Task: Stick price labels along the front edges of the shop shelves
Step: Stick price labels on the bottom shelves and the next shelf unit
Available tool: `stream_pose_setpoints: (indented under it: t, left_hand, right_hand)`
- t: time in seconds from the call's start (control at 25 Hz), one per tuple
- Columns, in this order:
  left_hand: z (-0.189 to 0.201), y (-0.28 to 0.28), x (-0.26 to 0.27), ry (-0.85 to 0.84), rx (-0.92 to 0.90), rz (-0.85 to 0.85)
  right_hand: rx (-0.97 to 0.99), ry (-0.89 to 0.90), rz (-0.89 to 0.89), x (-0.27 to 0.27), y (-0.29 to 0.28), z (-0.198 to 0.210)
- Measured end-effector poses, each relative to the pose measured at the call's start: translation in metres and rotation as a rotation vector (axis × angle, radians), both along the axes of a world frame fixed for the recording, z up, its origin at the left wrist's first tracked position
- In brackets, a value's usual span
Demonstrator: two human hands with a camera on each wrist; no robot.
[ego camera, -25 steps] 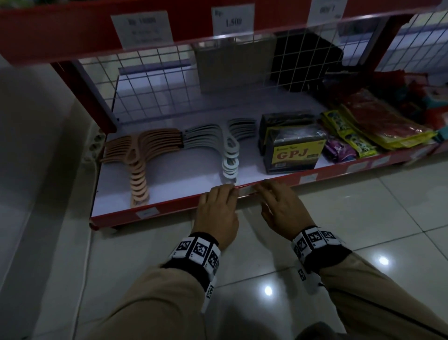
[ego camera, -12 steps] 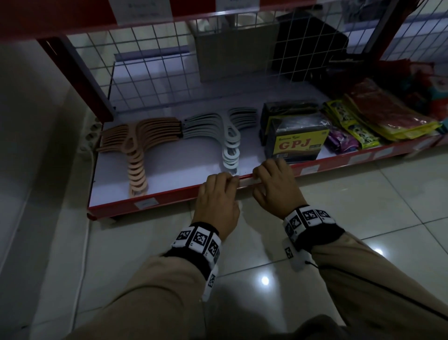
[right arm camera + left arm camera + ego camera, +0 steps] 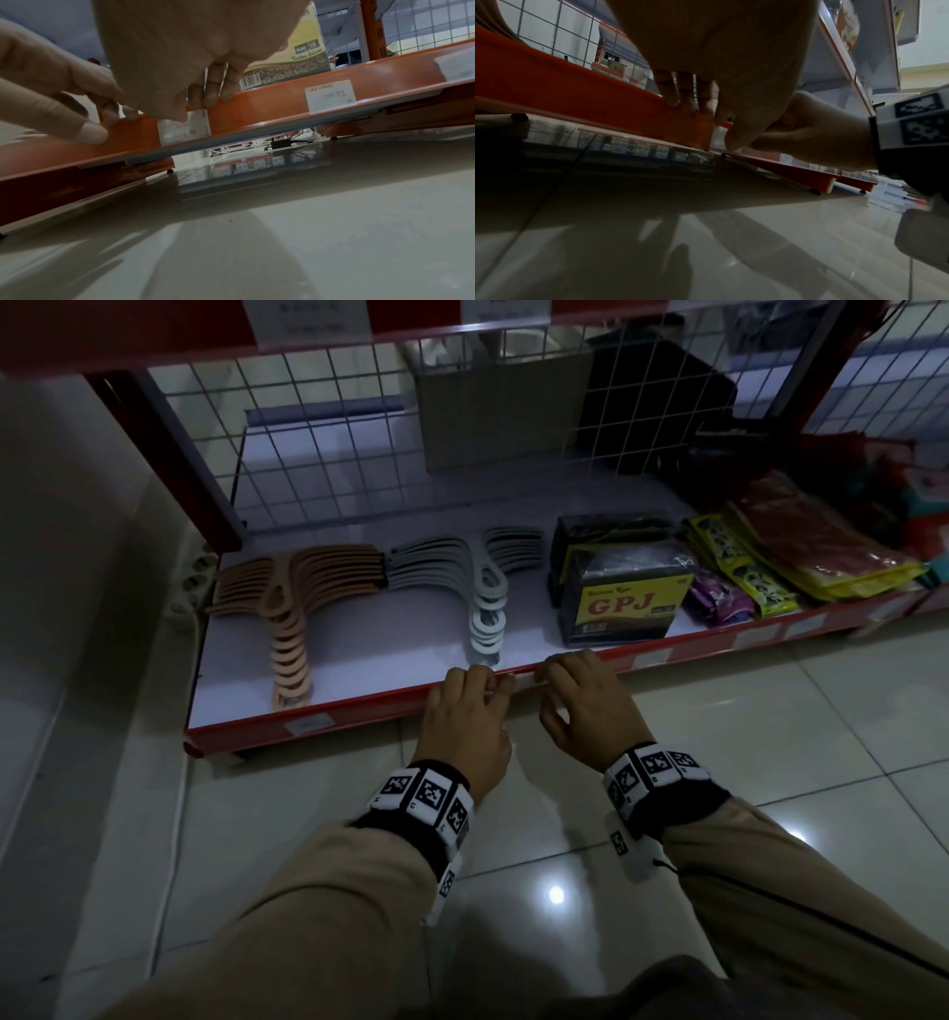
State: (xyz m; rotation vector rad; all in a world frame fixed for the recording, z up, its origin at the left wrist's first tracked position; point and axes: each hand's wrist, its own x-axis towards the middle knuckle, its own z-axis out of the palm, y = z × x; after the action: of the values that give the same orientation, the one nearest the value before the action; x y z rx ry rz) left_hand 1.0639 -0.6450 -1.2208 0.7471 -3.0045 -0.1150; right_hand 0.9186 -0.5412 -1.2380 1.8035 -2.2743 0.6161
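Note:
The bottom shelf's red front edge [image 3: 359, 708] runs left to right. A white price label [image 3: 183, 130] reading 3.000 sits on it between my hands. My left hand [image 3: 464, 711] lays its fingers [image 3: 687, 95] over the lip just left of the label. Its thumb [image 3: 731, 138] hovers at the label's left end. My right hand [image 3: 580, 695] hooks its fingers [image 3: 213, 91] over the lip, with its thumb [image 3: 177, 113] on the label's top. Neither hand holds a loose label.
Other labels are stuck along the edge at left [image 3: 308, 724] and right [image 3: 652, 657]. The shelf holds tan hangers [image 3: 287, 603], grey hangers [image 3: 482, 588], a GPJ box [image 3: 624, 603] and snack packets [image 3: 801, 552]. A wire grid backs it. Glossy floor tiles lie below.
Both hands stayed at the same spot on the edge. The right hand's fingers came up from lying along the edge to hooking over the lip, slightly nearer the left hand.

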Motion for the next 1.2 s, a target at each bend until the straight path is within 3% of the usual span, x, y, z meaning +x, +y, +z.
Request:
stream_pose_setpoints:
  t: [0.32,0.64,0.72,0.84,1.04,1.2]
  left_hand:
    - [-0.004,0.003,0.003,0.043,0.024,0.031]
    - [-0.002,0.001,-0.001,0.024,0.027,0.069]
    - [0.0,-0.001,-0.001,0.023,-0.009,0.072]
    - [0.002,0.0,-0.001,0.031,-0.03,0.083]
    - [0.003,-0.006,0.0,0.205,0.178,0.159]
    - [0.005,-0.012,-0.002,0.278,0.302,0.191]
  right_hand:
    - [0.024,0.029,-0.016,0.0,-0.003,-0.002]
    - [0.047,-0.111,-0.045,-0.005,-0.013,0.011]
    - [-0.027,-0.243,-0.048,-0.01,-0.014,0.015]
    - [-0.206,-0.641,-0.165,-0.013,-0.012,0.018]
    - [-0.361,-1.249,-0.227,0.003,-0.02,0.026]
    - [-0.312,-1.361,-0.138,0.016,-0.022,0.025]
